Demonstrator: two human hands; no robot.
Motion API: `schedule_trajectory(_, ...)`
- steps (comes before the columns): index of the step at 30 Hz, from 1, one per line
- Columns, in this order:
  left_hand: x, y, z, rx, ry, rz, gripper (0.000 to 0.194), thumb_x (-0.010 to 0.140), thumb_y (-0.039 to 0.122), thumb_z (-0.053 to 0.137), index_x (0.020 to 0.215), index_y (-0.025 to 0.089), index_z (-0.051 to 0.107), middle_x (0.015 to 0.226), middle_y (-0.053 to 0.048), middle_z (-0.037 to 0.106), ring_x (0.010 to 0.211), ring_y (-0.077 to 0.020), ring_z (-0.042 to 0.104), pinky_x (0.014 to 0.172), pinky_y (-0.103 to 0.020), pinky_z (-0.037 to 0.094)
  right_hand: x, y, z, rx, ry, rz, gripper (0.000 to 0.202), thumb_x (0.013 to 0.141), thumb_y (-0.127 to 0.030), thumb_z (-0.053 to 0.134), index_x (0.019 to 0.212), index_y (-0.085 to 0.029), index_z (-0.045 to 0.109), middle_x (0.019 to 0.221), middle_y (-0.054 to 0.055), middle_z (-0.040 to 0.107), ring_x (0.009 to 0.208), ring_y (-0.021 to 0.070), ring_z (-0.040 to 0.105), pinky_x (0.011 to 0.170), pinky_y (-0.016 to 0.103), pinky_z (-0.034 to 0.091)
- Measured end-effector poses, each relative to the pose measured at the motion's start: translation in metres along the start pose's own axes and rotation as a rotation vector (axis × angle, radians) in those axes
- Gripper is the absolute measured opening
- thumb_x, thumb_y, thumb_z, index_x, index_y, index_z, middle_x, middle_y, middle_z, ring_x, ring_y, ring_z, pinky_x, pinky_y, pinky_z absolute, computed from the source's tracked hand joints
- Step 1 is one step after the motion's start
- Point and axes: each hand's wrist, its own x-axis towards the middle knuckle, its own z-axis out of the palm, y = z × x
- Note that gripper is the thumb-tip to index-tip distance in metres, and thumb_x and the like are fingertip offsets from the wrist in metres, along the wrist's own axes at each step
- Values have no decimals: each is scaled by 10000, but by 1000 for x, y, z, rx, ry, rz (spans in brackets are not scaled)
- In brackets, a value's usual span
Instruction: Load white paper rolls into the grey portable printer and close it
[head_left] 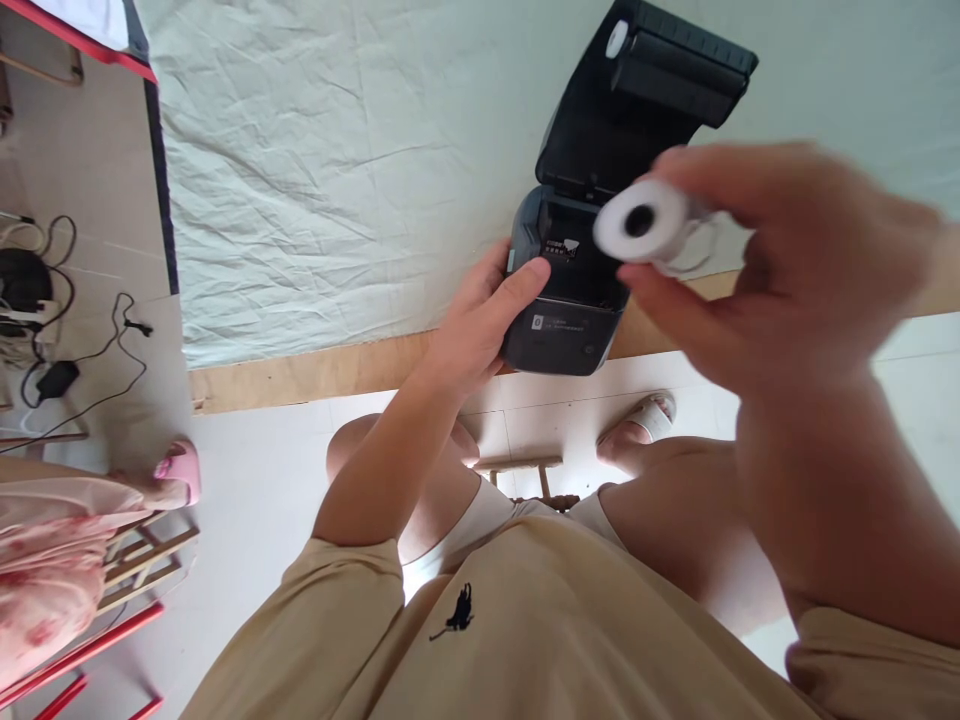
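A dark portable label printer (562,335) is held at the table's front edge, its lid (592,130) swung up and back so the inner bay shows. My left hand (487,310) grips the printer's left side, the thumb lying over the rim of the bay. Between the thumb and fingers of my right hand (787,260) is a white paper roll (660,225) with a black core, its end turned toward me. The roll is just above the right part of the bay and hides some of it. My right hand is blurred by motion.
A pale green cloth (337,180) covers the table, whose wooden edge (300,375) runs in front of me. Black cables and an adapter (58,382) lie at the left. Another person in pink clothing (52,560) sits at the lower left by a wooden chair (150,565).
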Motion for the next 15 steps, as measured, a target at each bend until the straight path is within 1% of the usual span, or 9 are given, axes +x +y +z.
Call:
schedule_trajectory(1, -1, 1, 0, 2, -1, -1, 322, 837, 505, 637, 1008, 240, 575, 784, 22, 616, 560, -89, 624, 486, -223, 487, 0, -7, 7, -48, 6, -82, 396, 790, -187, 681, 1167, -300, 634, 1074, -30, 726, 898, 160, 693, 770, 317, 563)
schedule_trajectory(2, -1, 2, 1, 5, -3, -1, 317, 839, 496, 638, 1014, 239, 575, 803, 20, 617, 578, -90, 627, 499, -226, 497, 0, -11, 13, -100, -3, -120, 417, 785, -154, 669, 1177, -288, 620, 1072, -25, 731, 858, 160, 699, 725, 315, 561)
schedule_trajectory(3, -1, 3, 1, 8, -2, -2, 316, 840, 491, 637, 1018, 237, 577, 812, 19, 616, 589, -89, 624, 503, -224, 501, 0, -12, 18, -149, -12, -131, 396, 788, -141, 658, 1159, -271, 614, 1072, -17, 733, 829, 165, 703, 685, 318, 554)
schedule_trajectory(5, -2, 4, 2, 14, 6, -5, 303, 844, 479, 637, 1017, 236, 581, 795, 23, 604, 584, -81, 606, 489, -207, 490, 1, -10, 25, -185, -36, -83, 260, 795, -143, 649, 1034, -244, 624, 1064, -9, 737, 829, 181, 712, 664, 329, 544)
schedule_trajectory(7, -2, 4, 3, 12, 22, -13, 287, 847, 475, 633, 1002, 238, 582, 769, 27, 593, 572, -75, 594, 472, -191, 481, 1, -6, 27, -172, -34, -95, 150, 804, -117, 622, 904, -229, 612, 1011, -24, 744, 844, 184, 719, 687, 332, 538)
schedule_trajectory(8, -2, 3, 3, 6, 29, -18, 287, 848, 478, 630, 1000, 240, 580, 765, 27, 593, 572, -77, 597, 471, -190, 486, 1, -5, 27, -159, -19, -117, 149, 808, -94, 599, 874, -228, 603, 964, -35, 745, 840, 179, 720, 703, 333, 534)
schedule_trajectory(12, -2, 3, 3, -17, 28, -34, 320, 831, 507, 646, 984, 235, 573, 754, 28, 590, 550, -78, 580, 456, -205, 483, -3, -9, 25, -140, 69, -191, 190, 774, -49, 573, 845, -225, 565, 822, -46, 720, 782, 172, 707, 697, 341, 491)
schedule_trajectory(14, -2, 4, 2, -39, 11, -26, 310, 831, 498, 652, 962, 228, 575, 743, 29, 584, 566, -75, 573, 474, -205, 477, -6, -14, 27, -92, 83, -267, 178, 755, -66, 595, 831, -221, 550, 827, -52, 720, 764, 155, 699, 686, 332, 468)
schedule_trajectory(15, -2, 4, 2, -51, 0, -18, 296, 838, 486, 650, 955, 225, 576, 749, 27, 586, 587, -75, 577, 493, -207, 478, -8, -16, 28, -65, 70, -309, 149, 761, -103, 613, 828, -222, 552, 839, -56, 721, 761, 145, 693, 682, 329, 456)
